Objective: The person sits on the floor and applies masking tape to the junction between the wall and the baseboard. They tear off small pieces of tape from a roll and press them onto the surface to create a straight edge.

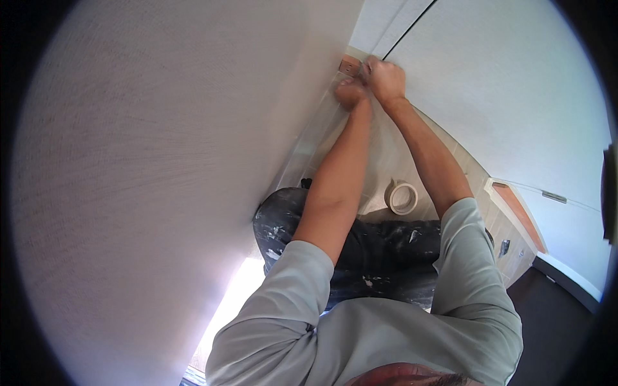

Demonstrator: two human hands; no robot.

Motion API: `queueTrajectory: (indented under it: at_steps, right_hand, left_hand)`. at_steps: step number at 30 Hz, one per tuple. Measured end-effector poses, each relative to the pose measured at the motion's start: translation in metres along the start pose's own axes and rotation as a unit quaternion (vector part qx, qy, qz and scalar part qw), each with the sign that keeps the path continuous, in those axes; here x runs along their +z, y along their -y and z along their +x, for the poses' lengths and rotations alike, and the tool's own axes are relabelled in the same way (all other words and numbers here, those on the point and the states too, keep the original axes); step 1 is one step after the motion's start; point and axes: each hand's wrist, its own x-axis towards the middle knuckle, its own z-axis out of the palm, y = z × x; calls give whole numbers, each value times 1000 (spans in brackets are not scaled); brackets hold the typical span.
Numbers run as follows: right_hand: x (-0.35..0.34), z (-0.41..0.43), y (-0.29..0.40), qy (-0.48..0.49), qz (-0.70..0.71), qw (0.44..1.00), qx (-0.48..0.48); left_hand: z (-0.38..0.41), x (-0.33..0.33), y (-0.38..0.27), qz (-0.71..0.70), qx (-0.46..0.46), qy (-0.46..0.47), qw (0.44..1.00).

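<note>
My left hand (pixel 351 94) and my right hand (pixel 386 79) are close together at the far end of the narrow corner, low by the wall. Both have curled fingers and are slightly blurred. Whatever may lie between the fingers is hidden. Just beyond my left hand and to the left of my right sits a reddish-brown socket outlet (pixel 349 65) with dark holes. A roll of masking tape (pixel 401 198) rests on the tiled floor (pixel 386 144), between my forearms and in front of my knees.
A large pale wall (pixel 159 144) rises close on my left. White panels (pixel 487 91) with a dark gap stand on the right. Beside them are an orange-brown piece with a pale border (pixel 519 212) and a dark surface (pixel 545 309). Paint-spotted dark trousers (pixel 386 255) cover my bent legs.
</note>
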Motion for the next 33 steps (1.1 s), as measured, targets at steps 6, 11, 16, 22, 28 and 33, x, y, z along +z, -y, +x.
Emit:
queueTrajectory:
  at_steps: [6,11,16,22,28,33]
  right_hand:
    - [7,1,-2,-28,9,999,-20]
    - [8,-4,-6,-38,7,999,-30]
    - [11,0,-7,-61,4,997,-52]
    - [12,-2,-8,-62,3,997,-49]
    - [14,-2,-7,-75,11,996,-47]
    - [13,-1,-6,-87,23,994,-63]
  left_hand:
    - [-4,-1,-5,-14,5,5,1000]
    - [-10,1,-2,-54,-2,-1,999]
    - [-1,5,2,-88,-1,2,996]
    - [-11,-5,-10,-82,-10,16,996]
    - [-16,-10,-16,-51,8,9,999]
    - [-10,-5,-10,-35,17,-16,999]
